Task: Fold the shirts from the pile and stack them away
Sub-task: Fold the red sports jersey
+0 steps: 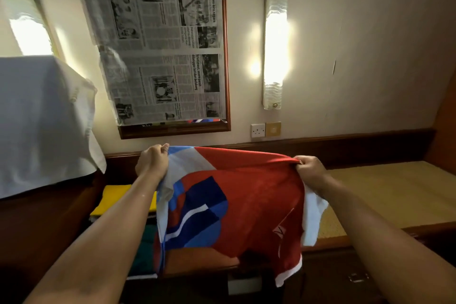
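Both hands point(153, 163) point(309, 168) pinch the red shirt's point(259, 205) top edge.

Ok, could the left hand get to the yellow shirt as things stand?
Probably, but not freely: the left hand grips the red shirt, as does the right hand. The yellow shirt lies uncovered just below the left forearm, so it would need to let go first.

Newspaper pages point(158, 39) are hanging taped over the wooden frame point(227, 57) on the wall, turned sideways so the print is running down the sheet. One bold headline near the middle is reading, as far as it can be made out, "Isteri maut, suami parah dilanggar lori dari belakang". Another, higher up at the right edge, is ending in "biru negara". The smaller columns are staying too blurred to read.
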Available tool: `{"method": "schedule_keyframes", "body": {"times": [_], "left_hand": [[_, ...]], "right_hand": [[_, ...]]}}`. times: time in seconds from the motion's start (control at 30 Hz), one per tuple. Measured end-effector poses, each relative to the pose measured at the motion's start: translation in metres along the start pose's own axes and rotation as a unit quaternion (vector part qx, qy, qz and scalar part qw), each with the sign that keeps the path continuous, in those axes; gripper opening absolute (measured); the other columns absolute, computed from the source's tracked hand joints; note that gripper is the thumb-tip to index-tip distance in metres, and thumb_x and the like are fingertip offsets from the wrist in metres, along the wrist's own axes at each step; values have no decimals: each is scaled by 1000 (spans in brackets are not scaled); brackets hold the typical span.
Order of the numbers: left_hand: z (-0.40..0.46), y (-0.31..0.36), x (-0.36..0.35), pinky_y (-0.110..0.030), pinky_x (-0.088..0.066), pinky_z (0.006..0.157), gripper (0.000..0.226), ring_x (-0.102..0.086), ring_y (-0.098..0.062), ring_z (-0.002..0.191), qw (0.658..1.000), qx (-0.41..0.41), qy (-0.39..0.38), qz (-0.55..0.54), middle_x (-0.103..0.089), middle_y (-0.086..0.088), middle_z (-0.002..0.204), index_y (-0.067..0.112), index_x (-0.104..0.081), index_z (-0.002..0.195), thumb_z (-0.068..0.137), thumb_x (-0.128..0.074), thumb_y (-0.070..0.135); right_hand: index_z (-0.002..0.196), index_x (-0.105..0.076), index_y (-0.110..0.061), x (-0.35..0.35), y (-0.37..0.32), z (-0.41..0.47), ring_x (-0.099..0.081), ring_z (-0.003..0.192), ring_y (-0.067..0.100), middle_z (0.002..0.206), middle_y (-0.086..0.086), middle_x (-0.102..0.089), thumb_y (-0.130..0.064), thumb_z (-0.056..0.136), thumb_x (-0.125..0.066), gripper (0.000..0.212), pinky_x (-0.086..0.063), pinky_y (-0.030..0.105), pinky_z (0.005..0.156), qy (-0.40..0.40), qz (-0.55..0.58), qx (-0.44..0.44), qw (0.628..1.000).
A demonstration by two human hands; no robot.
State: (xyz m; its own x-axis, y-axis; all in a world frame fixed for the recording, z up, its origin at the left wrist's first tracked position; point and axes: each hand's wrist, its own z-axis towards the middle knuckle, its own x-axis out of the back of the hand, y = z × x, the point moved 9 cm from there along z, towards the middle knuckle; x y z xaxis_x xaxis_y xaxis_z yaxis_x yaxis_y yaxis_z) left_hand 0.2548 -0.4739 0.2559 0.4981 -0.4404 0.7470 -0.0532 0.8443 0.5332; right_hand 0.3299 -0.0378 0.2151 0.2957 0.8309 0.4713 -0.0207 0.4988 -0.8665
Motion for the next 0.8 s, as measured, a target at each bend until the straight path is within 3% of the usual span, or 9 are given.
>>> {"method": "schedule_keyframes", "body": {"times": [0.1,0.17,0.3,0.37,0.43,0.5,0.57,0.7,0.8], "left_hand": [[-33,16,-4,-41,-46,84,22,-55,-38,105,1000,-25,-8,14,-63,-17,111,13,-61,104,98,-48,29],[-67,46,-18,-39,-48,81,17,-59,-35,98,994,-89,-29,-65,-65,-16,104,11,-63,105,94,-54,21],[-155,95,-40,-27,-52,66,13,-65,-19,79,947,-129,-139,-258,-68,-5,89,15,-64,98,97,-54,23],[-199,113,-52,-21,-53,62,22,-64,-13,78,915,-128,-207,-320,-64,-1,92,17,-58,107,97,-51,35],[-225,117,-66,-16,-51,61,34,-62,-8,81,913,-123,-238,-308,-60,2,97,19,-50,118,94,-53,43],[-226,103,-79,-23,-52,59,32,-63,-11,79,933,-104,-237,-250,-60,3,93,20,-50,114,92,-58,42],[-214,91,-74,-38,-50,57,21,-60,-20,67,950,-124,-205,-200,-63,-5,80,11,-59,94,93,-57,32],[-181,102,-41,-36,-45,61,15,-62,-22,68,957,-186,-158,-157,-67,-9,73,10,-64,77,90,-58,12],[-173,137,-20,-36,-48,64,16,-63,-23,77,951,-244,-143,-127,-66,-4,82,17,-64,82,91,-52,21]], "right_hand": [[98,-68,-4,-22,-33,-8,-64,64,17,80,13,-66,6,91,-45,27,-56,27,62,-80,204,-65,973],[113,-61,-6,-40,-54,-10,-62,60,15,83,15,-62,10,92,-41,34,-56,25,59,-127,269,-94,950],[127,-54,-12,-70,-79,-13,-60,97,27,111,18,-60,10,92,-43,43,-51,40,91,-198,239,-96,946],[127,-53,-14,-79,-84,-20,-60,107,30,114,16,-60,7,92,-47,41,-53,41,92,-212,225,-100,946],[124,-54,-13,-82,-87,-23,-60,106,31,116,18,-58,7,91,-49,40,-56,41,86,-215,246,-105,939],[118,-59,-14,-78,-85,-24,-58,103,29,117,17,-57,9,89,-48,39,-56,40,85,-205,232,-102,945],[110,-65,-12,-60,-84,-22,-58,102,24,113,11,-58,12,87,-45,39,-54,35,87,-159,113,-54,979],[91,-72,-10,-24,-74,-21,-59,94,21,95,6,-62,8,84,-39,38,-48,27,77,-31,-51,1,998],[81,-71,-7,-10,-56,-12,-59,84,23,83,7,-62,5,81,-47,27,-51,29,75,14,-14,-36,999]]}}
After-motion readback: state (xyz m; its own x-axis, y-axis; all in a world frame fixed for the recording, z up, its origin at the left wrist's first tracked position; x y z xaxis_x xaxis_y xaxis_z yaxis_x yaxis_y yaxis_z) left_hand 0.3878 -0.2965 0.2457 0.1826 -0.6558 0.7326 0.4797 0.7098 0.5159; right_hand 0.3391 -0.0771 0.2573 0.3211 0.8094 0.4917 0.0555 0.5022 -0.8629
